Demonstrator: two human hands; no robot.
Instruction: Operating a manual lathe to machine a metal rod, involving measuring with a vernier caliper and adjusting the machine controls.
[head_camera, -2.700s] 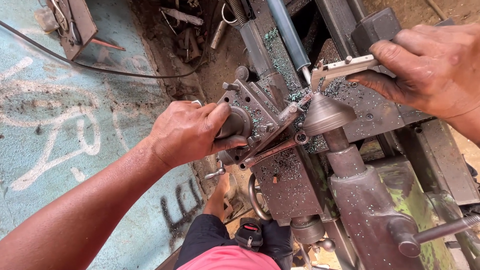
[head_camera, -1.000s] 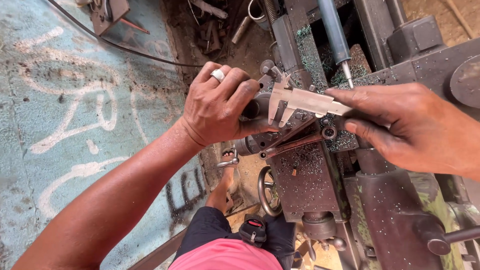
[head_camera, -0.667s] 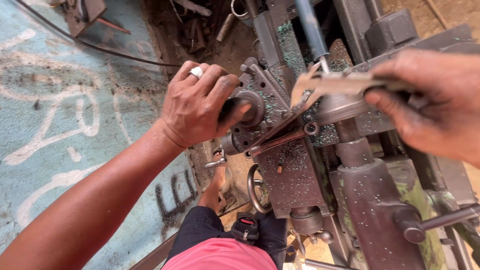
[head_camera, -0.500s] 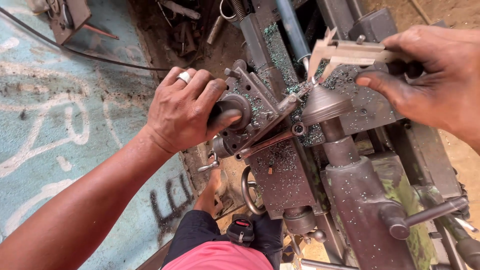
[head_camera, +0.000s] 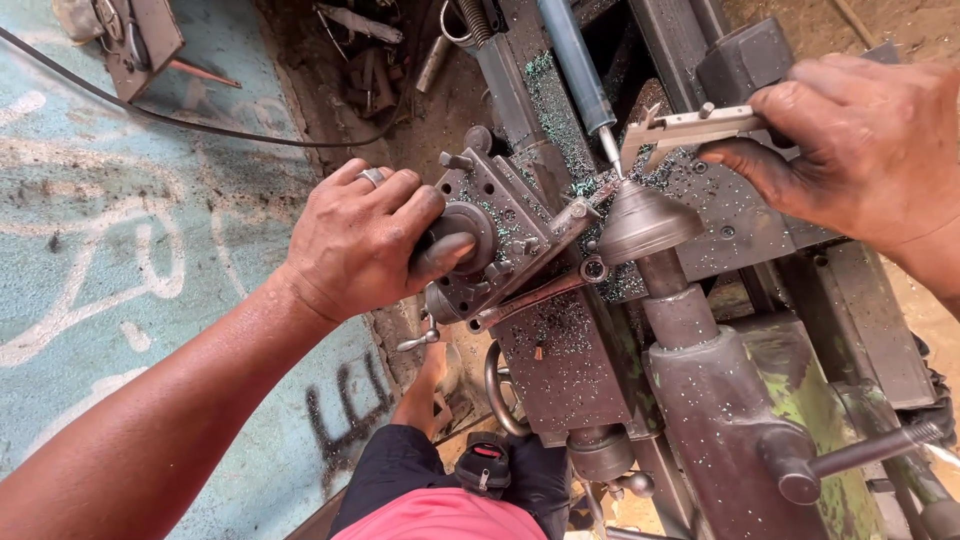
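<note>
My left hand (head_camera: 362, 238), with a ring on one finger, grips the round knob (head_camera: 462, 232) on the tool post (head_camera: 500, 235) of a metal lathe. My right hand (head_camera: 858, 145) holds a steel vernier caliper (head_camera: 685, 127) above the machine, its jaws pointing down near the tip of the thin blue-grey rod (head_camera: 580, 75). The rod's end meets the conical tailstock centre (head_camera: 645, 222). Metal chips lie scattered over the carriage (head_camera: 570, 350).
The tailstock body (head_camera: 725, 400) with its lever handle (head_camera: 860, 455) runs toward the lower right. A handwheel (head_camera: 495, 385) sits below the carriage. A black cable (head_camera: 190, 125) crosses the painted blue floor (head_camera: 120, 270). Scrap tools lie at the top. My legs and foot (head_camera: 440, 370) stand beside the lathe.
My right hand carried the caliper from over the tool post, next to my left hand, out to the right near the rod's tip. My left hand stayed on the knob.
</note>
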